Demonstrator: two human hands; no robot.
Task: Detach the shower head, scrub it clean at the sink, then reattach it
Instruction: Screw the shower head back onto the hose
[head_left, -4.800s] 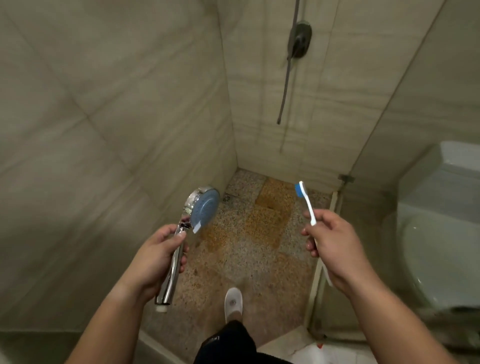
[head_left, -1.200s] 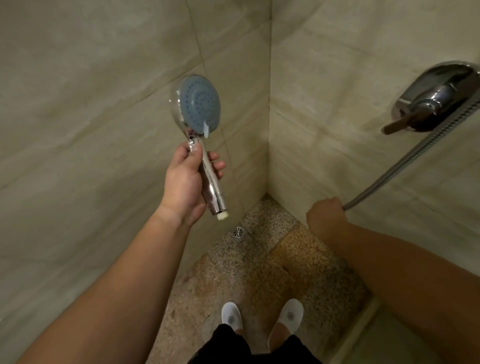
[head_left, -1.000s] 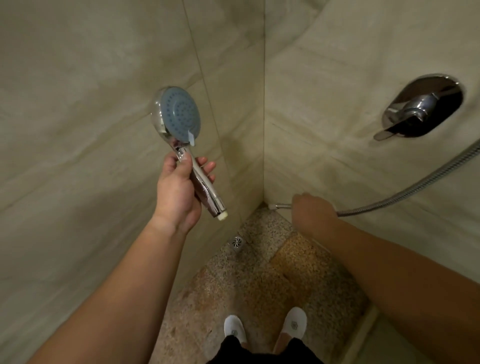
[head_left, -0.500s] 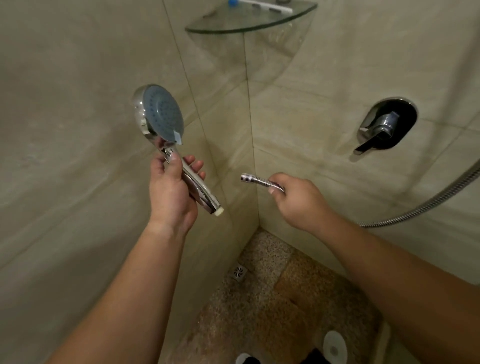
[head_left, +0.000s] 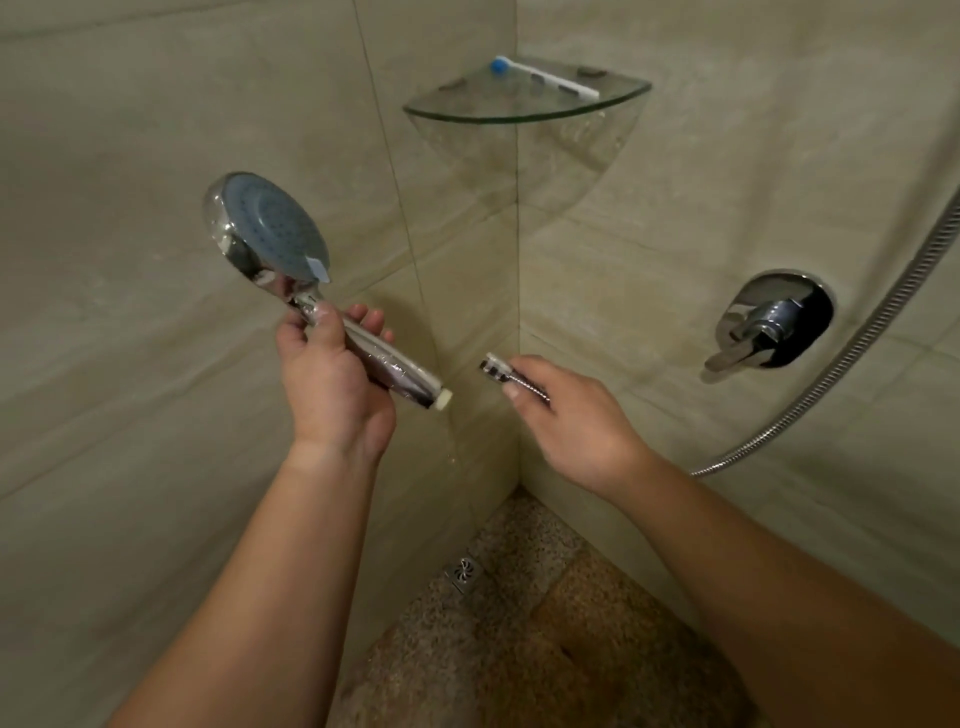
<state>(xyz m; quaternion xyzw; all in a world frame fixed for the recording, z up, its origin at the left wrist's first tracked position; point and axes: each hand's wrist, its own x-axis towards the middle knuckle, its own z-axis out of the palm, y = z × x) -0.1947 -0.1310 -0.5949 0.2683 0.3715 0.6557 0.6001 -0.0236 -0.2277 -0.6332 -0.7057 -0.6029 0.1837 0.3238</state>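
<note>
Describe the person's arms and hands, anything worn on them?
Both forearms are bare as far as the frame shows, with no sleeves in view. The left hand and right hand wear no gloves, and no rings, watch or bracelet show.

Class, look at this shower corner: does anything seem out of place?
Yes: a white toothbrush with a blue head lies on the glass corner shelf, and the chrome shower head is off its metal hose.

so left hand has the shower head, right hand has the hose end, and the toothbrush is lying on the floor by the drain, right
Not quite. In the head view the toothbrush lies on the glass corner shelf, not the floor. The left hand holds the shower head; the right hand holds the hose end.
</note>
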